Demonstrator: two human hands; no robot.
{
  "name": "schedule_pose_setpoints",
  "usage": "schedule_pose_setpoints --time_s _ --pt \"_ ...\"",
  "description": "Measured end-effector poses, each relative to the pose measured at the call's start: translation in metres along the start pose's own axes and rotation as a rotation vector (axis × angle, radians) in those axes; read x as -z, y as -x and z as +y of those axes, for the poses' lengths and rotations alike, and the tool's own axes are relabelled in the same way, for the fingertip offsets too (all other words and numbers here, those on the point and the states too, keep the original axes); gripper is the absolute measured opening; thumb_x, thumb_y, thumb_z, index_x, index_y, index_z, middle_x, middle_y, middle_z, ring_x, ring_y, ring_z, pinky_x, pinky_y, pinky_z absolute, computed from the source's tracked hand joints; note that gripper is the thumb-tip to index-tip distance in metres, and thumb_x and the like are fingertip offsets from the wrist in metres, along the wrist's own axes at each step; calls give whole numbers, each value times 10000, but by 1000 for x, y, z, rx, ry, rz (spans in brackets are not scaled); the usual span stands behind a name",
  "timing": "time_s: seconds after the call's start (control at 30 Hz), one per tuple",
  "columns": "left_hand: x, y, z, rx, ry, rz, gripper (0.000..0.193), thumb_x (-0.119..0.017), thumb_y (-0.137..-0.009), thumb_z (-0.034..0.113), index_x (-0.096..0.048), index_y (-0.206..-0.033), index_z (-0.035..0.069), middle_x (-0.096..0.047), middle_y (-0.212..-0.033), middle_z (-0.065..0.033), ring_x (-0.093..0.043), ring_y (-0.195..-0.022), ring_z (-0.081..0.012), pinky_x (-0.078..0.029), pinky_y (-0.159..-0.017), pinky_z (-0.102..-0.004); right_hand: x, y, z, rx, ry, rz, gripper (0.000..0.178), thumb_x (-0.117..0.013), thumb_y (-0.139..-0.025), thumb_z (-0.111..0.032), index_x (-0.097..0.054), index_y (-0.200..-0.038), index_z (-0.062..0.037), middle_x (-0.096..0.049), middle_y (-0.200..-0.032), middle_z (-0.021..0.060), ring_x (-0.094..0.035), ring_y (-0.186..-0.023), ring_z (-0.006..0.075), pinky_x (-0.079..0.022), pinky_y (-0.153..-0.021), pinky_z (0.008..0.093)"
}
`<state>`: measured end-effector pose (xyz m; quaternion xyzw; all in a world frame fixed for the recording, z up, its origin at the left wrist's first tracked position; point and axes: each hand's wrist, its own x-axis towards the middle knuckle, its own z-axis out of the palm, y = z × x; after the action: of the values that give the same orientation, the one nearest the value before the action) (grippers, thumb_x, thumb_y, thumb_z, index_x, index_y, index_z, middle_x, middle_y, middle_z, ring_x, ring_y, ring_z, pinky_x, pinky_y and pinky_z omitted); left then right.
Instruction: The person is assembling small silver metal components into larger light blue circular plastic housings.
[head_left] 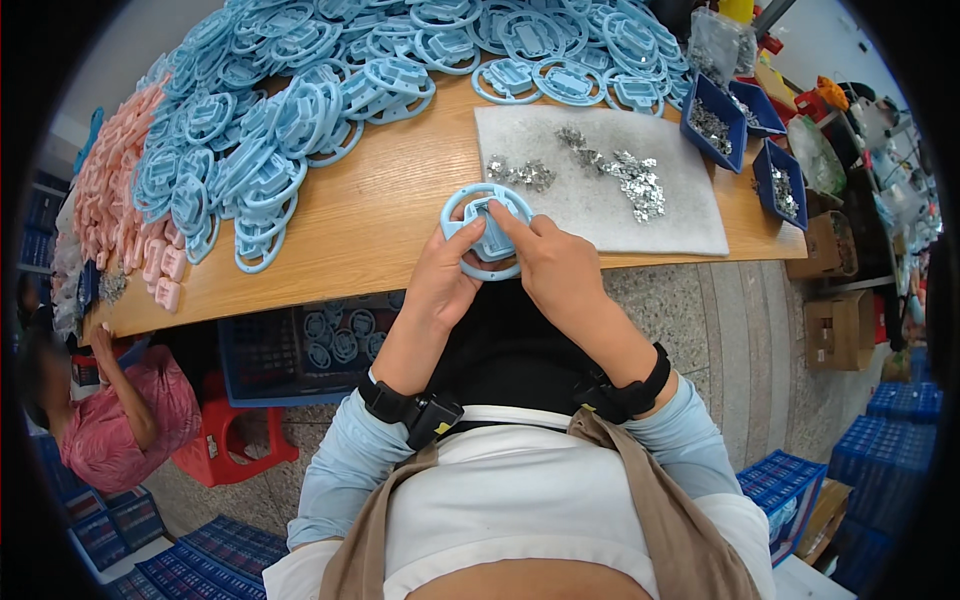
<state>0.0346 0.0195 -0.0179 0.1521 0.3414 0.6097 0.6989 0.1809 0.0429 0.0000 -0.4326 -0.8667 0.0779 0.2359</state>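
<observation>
A light blue plastic wheel-shaped part [490, 242], with a raised housing across its middle, is held just off the table's near edge. My left hand [443, 278] is closed round its left side, the thumb lying over the housing. From the right, my right hand [557, 268] grips the part, its index fingertip pressed onto the housing; its other fingers are curled and partly hidden. Whether a small piece lies under that fingertip cannot be seen. Beyond the part, small shiny metal pieces [640, 186] lie in loose heaps on a white foam mat [665, 232].
A large heap of blue wheel-shaped parts [285, 125] covers the table's far left, beside pink parts [120, 185]. Blue bins of metal pieces [712, 125] stand at the right. Below the table is a crate [270, 360]. At left, a person in pink [130, 420] sits near a red stool [225, 435].
</observation>
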Motion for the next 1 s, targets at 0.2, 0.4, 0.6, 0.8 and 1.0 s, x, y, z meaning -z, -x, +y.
schedule_pose_setpoints --time_s 0.2,0.4,0.6,0.8,1.0 --pt "4 -3 -1 11 21 -17 324 -545 -898 128 -458 -1208 86 -553 -1116 -60 -576 -1011 -185 -519 -829 -381 -3 -2 0 26 -11 -10 504 -577 -742 -48 -542 -1233 -156 -572 -745 110 -615 -572 281 -495 -514 367" --pt "4 -3 0 14 33 -25 328 -543 -900 130 -462 -1214 86 -555 -1112 -55 -577 -1008 -183 -516 -829 -372 -2 -1 0 39 -15 -36 498 -587 -727 -34 -546 -1219 -96 -594 -704 136 -615 -565 279 -491 -509 362" --pt "4 -1 -1 20 14 -6 320 -541 -898 130 -469 -1206 85 -557 -1099 -51 -577 -988 -171 -515 -811 -355 -1 -2 -1 85 45 -65 474 -583 -736 -51 -541 -1208 -42 -608 -704 143 -620 -568 274 -492 -508 349" --pt "10 -5 -4 22 -58 -15 299 -531 -896 126 -475 -1187 82 -564 -1059 -43 -580 -962 -157 -516 -785 -326 -2 -7 -16 82 207 -127 440 -571 -761 -85 -537 -1194 -15 -607 -703 148 -626 -583 279 -496 -513 350" --pt "-5 6 0 -68 -65 -29 293 -537 -915 200 -487 -1184 96 -574 -1067 -40 -581 -984 -164 -516 -824 -339 4 -2 4 16 -107 157 361 -578 -796 -104 -556 -1154 -70 -597 -704 127 -621 -618 300 -504 -538 377"
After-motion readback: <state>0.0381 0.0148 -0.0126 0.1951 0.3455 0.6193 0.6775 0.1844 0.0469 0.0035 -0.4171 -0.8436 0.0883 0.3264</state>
